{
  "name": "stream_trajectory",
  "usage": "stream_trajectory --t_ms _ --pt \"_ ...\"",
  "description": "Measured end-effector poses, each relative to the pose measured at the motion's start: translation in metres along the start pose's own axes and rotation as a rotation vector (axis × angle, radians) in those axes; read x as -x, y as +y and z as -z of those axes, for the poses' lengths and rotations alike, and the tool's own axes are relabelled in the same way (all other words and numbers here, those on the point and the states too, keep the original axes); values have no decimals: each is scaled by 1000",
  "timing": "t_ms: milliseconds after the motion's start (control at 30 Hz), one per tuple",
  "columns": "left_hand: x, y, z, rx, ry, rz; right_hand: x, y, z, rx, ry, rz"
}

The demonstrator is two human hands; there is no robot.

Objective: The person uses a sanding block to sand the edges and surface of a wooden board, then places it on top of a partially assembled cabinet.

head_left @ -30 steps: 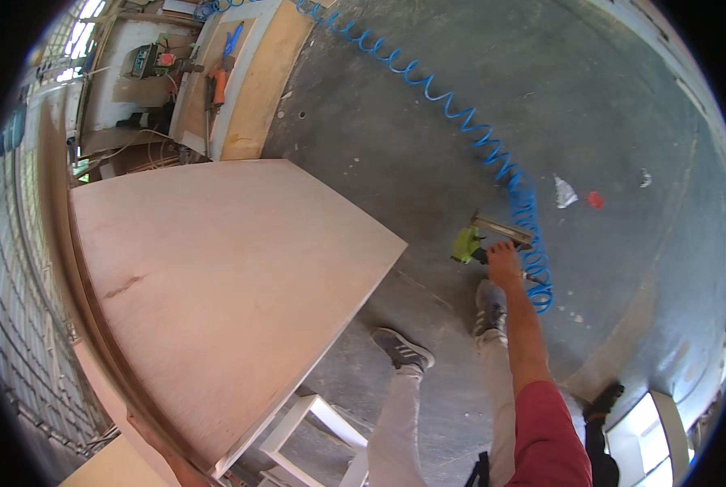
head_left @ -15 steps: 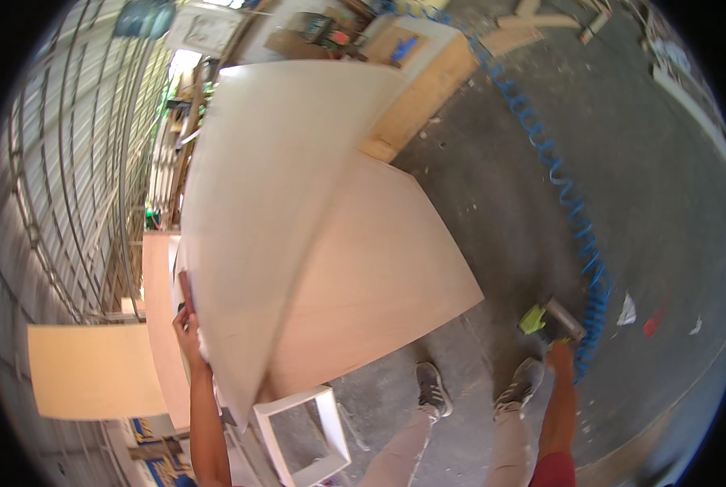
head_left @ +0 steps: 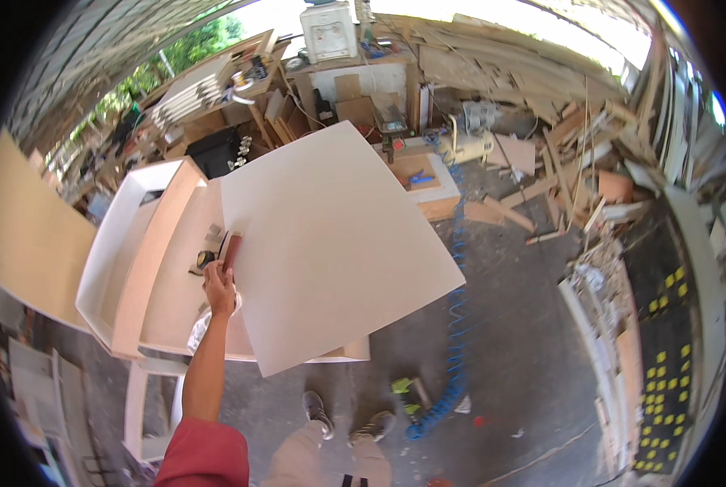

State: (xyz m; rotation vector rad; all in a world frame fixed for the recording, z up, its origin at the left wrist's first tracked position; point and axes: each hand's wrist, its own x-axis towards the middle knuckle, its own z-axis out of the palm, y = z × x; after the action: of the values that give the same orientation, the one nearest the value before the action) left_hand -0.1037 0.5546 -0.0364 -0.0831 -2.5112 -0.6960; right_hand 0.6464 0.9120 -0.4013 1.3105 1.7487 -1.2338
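Observation:
My left hand (head_left: 219, 286) is closed round the lower end of a reddish-brown flat piece (head_left: 232, 252), whose exact kind I cannot make out. It is beside the left edge of a large pale board (head_left: 338, 243). Close to the fingers sits a small round black-and-yellow item (head_left: 206, 258), perhaps a tape measure. Crumpled white material (head_left: 200, 333) lies next to my wrist. The board rests at an angle over a wooden panel (head_left: 172, 304), which shows along its left side and below. My right hand is out of view. A green-and-grey air tool (head_left: 411, 395) lies on the floor.
A white-and-wood open frame (head_left: 156, 260) stands left of the board, with a smaller white frame (head_left: 135, 414) below it. A blue coiled hose (head_left: 458, 349) runs along the floor to the tool. Scrap wood (head_left: 553, 183) is piled at the right, and a cluttered bench stands behind.
The view has swung, showing more of the workshop. The pale board, earlier tilted up, now lies flatter. My right hand, which was at the air tool near the floor, has left the picture.

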Motion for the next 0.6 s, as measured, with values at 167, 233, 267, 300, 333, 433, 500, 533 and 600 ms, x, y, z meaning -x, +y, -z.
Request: stream_trajectory --t_ms 167,233,267,300,333,433,500,533,600 --pt "7 16 -13 -29 -2 9 71 -54 54 -330 143 -76" --pt "11 5 -9 -72 57 -66 87 -63 66 -412 193 -81" --pt "11 -1 -7 -80 49 -65 89 -59 69 -457 226 -80" --pt "14 -8 -2 -83 21 -75 93 -53 72 -498 252 -80" --pt "15 -16 -1 -91 5 -100 91 -43 73 -551 282 -71" --pt "14 -28 10 -46 -96 -156 107 -47 65 -680 361 -33" --pt "6 -38 28 -30 -152 -210 133 -93 50 -661 386 30" --pt "3 -48 34 -28 -170 -243 150 -123 45 -649 401 64" --pt "-7 -66 46 -34 -204 -300 159 -155 30 -657 369 66"
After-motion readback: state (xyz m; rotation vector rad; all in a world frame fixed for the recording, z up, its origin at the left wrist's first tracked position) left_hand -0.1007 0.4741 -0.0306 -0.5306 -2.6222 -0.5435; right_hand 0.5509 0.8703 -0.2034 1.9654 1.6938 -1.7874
